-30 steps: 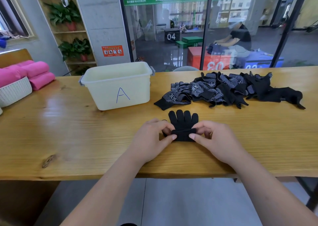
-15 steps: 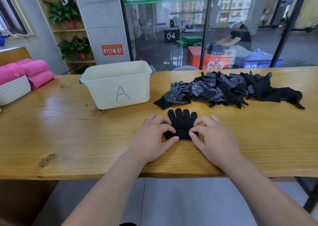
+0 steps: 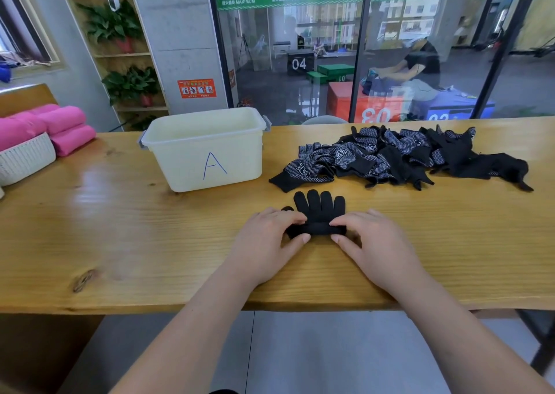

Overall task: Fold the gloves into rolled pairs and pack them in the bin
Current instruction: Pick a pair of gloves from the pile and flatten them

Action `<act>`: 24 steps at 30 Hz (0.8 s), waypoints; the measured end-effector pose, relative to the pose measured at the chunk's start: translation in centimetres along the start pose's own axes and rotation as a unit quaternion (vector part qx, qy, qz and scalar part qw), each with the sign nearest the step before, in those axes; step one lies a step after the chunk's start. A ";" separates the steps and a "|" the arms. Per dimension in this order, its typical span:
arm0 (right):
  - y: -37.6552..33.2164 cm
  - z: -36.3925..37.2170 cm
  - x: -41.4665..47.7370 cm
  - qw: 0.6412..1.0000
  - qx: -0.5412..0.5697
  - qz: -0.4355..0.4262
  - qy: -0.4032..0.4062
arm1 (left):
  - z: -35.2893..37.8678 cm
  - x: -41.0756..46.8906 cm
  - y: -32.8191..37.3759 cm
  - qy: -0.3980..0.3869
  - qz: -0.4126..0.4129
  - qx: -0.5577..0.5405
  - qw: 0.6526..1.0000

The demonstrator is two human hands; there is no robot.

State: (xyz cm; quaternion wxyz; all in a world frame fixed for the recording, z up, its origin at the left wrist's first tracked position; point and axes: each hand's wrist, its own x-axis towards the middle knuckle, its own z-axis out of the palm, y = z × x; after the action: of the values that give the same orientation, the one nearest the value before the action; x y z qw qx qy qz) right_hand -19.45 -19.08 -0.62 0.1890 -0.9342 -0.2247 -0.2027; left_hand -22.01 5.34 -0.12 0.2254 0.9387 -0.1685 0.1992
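Note:
A black glove pair (image 3: 319, 213) lies flat on the wooden table (image 3: 150, 243), fingers pointing away from me, its cuff end rolled into a thick tube. My left hand (image 3: 267, 243) pinches the left end of the roll and my right hand (image 3: 372, 243) pinches the right end. A pile of black dotted gloves (image 3: 399, 156) lies behind and to the right. The cream bin marked "A" (image 3: 207, 150) stands behind and left of the hands; its inside is hidden from this angle.
A white basket (image 3: 27, 159) with rolled pink towels (image 3: 63, 123) sits at the table's far left. A glass wall runs behind the table. The table's front edge is just below my wrists.
The rolled cuff has advanced up the glove toward its fingers, and both hands have moved slightly away from me with it. Less of the flat palm shows.

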 end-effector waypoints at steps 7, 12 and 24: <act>0.7 -0.5 0.0 0.971 0.227 0.081 -0.013 | -0.3 -0.2 -0.3 0.004 -0.063 -0.125 0.990; 0.4 -0.1 0.6 0.972 0.214 0.096 0.002 | 0.0 0.2 -0.5 0.020 -0.065 -0.123 0.990; -0.2 1.2 0.3 0.989 -0.090 -0.051 0.103 | 1.3 0.3 -0.4 0.072 0.031 0.048 0.996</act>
State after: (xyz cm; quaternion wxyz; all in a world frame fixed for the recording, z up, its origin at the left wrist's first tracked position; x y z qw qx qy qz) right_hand -18.89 -18.28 -1.47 0.1154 -0.9089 -0.2322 -0.3265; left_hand -21.17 4.99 -1.17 0.1855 0.9259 -0.1709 0.2812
